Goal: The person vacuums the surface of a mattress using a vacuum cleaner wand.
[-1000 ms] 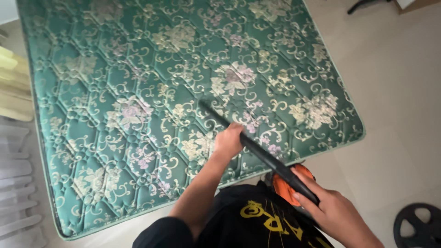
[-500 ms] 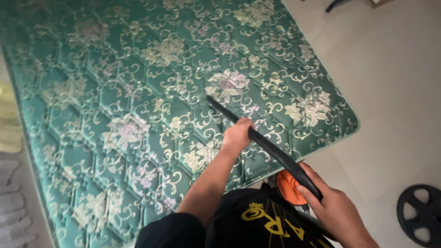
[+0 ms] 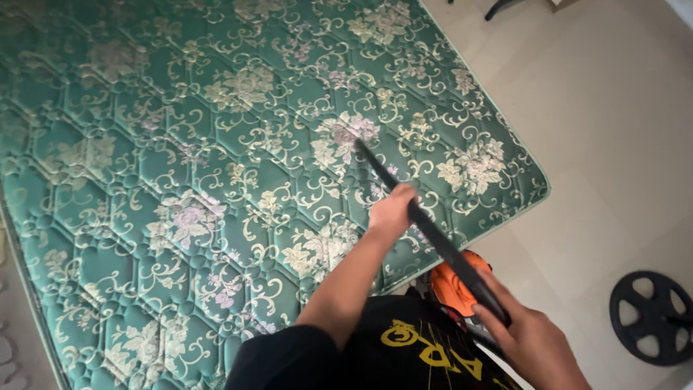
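Seen, largest first: one green quilted mattress (image 3: 180, 166) with cream floral pattern, flat on pale tiled floor (image 3: 621, 144). One black nozzle tube (image 3: 426, 227), long and thin, slanted across the near right corner of the mattress. One orange machine body (image 3: 451, 285), partly hidden under the tube, just off the mattress edge and close below the right fingers. One black round wheel-like thing (image 3: 650, 318) on the floor, well apart to the right of both hands. Dark chair-leg shapes at top edge, too cropped to identify.

Left hand (image 3: 392, 211): fingers curled shut around the tube at mid-length, over the mattress surface. Tube tip beyond those fingers, far side, resting on or just above a flower motif; contact not clear. Right hand (image 3: 530, 343): fingers wrapped over the near end of the tube, thumb side up, near the orange body. Both grips closed, no spread fingers.

Judged best handling: tip kept low and flat to the fabric, front hand steering, rear hand only supporting. Slow overlapping passes along the quilting seams, since those would trap the most dust. Corner edge beside the left fingers looked easy to miss.

Counts: two hands, one tube, one mattress, one machine, one wheel.
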